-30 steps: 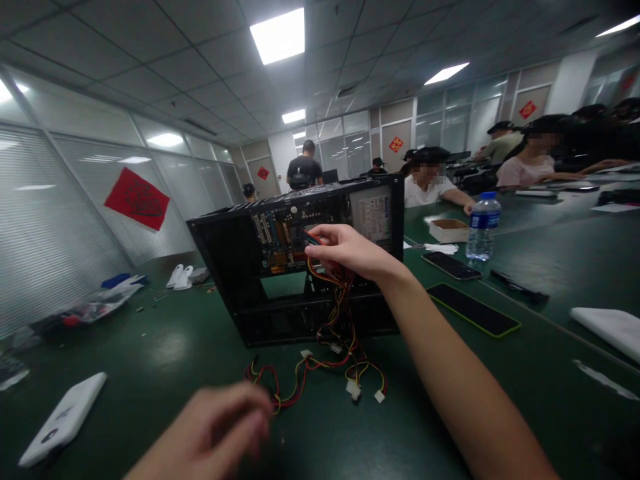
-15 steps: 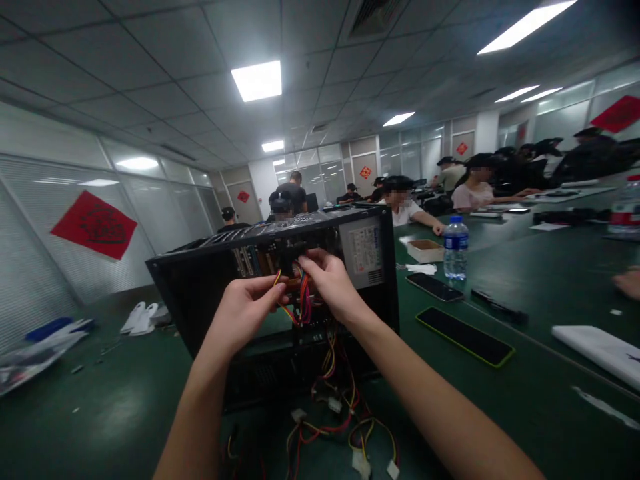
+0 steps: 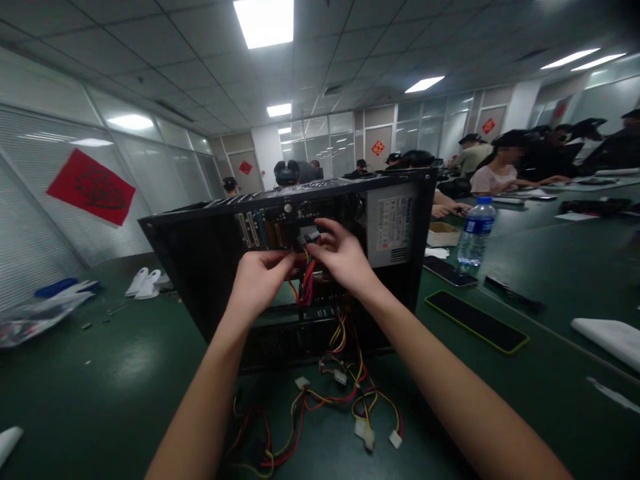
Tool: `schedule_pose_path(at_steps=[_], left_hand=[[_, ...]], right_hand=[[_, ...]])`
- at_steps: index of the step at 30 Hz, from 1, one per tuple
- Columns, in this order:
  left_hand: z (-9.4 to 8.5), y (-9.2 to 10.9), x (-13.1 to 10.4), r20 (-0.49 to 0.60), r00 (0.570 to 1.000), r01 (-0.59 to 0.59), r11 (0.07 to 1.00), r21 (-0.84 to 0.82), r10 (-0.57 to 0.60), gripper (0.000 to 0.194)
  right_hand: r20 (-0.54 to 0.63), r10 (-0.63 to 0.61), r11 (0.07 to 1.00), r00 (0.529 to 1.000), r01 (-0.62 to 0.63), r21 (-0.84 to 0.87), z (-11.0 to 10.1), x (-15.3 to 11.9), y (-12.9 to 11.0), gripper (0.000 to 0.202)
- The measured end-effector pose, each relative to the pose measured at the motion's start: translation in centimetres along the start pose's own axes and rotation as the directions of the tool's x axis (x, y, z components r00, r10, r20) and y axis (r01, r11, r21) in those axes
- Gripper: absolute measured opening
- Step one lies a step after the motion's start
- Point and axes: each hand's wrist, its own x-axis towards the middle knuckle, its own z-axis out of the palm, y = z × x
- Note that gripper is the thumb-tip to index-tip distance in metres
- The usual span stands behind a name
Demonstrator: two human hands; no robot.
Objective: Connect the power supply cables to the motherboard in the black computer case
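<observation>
A: What lies nearest?
B: Loose power leads (image 3: pixel 325 399) with white plugs (image 3: pixel 369 433), spread on the green tabletop (image 3: pixel 125 367) — probably slack let fall there.

A: And the hands?
B: The right hand (image 3: pixel 323 241) pinches a grey multi-pin connector (image 3: pixel 310 235) between thumb and forefinger, at the open side of the black computer tower (image 3: pixel 185 267). Its bunched wires (image 3: pixel 309 273) drop below, likely leaving the body steady and in sight. The left hand (image 3: pixel 263 277) makes a narrow pinch just beside those wires; I can't tell whether it grips one.

A: Why is the tower turned so?
B: Presumably so both hands reach the circuit board (image 3: pixel 275 233).

A: Edges?
B: The top rim (image 3: pixel 325 187) crosses above the fingers, and the power supply (image 3: pixel 393 227) bounds the right. A lime-edged phone (image 3: pixel 475 320) lies near on that side, a water bottle (image 3: pixel 475 233) farther back. Leftward, the white objects (image 3: pixel 147 285) sit well apart — more elbow room there.
</observation>
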Motion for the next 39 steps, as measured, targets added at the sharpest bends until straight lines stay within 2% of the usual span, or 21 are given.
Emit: schedule_pose_path(at_steps=[2, 4, 7, 9, 12, 23, 34, 39], left_hand=[[1.0, -1.5, 0.6, 0.024, 0.999, 0.032, 0.966, 0.255, -0.039, 0.036], [2.5, -2.9, 1.1, 0.092, 0.988, 0.063, 0.872, 0.486, -0.123, 0.034], [4.7, -4.5, 1.4, 0.16, 0.958, 0.102, 0.801, 0.59, -0.24, 0.031], [5.8, -5.1, 1.4, 0.187, 0.948, 0.107, 0.811, 0.575, -0.258, 0.032], [6.5, -5.4, 1.6, 0.184, 0.946, 0.115, 0.808, 0.578, -0.266, 0.033], [6.8, -5.0, 1.7, 0.179, 0.942, 0.126, 0.794, 0.594, -0.283, 0.032], [6.8, -4.9, 1.7, 0.173, 0.945, 0.123, 0.792, 0.598, -0.278, 0.033], [7.0, -4.6, 1.5, 0.129, 0.951, 0.139, 0.758, 0.637, -0.282, 0.033]], right_hand=[[0.03, -0.032, 0.931, 0.999, 0.04, -0.362, -0.5, 0.2, 1.4, 0.04], [0.045, -0.01, 0.774, 0.999, 0.036, -0.632, -0.9, 0.3, 3.1, 0.03], [0.042, 0.084, 0.612, 0.996, -0.018, -0.791, -1.6, 0.4, 5.2, 0.022], [0.027, 0.158, 0.579, 0.987, -0.07, -0.813, -1.9, 0.6, 5.9, 0.021], [0.015, 0.21, 0.592, 0.978, -0.115, -0.797, -2.0, 0.8, 6.0, 0.024], [0.0, 0.239, 0.647, 0.971, -0.159, -0.746, -1.8, 0.9, 5.7, 0.024], [0.005, 0.225, 0.676, 0.974, -0.152, -0.721, -1.9, 1.0, 6.0, 0.025], [0.009, 0.223, 0.678, 0.975, -0.148, -0.72, -1.8, 0.9, 5.8, 0.025]])
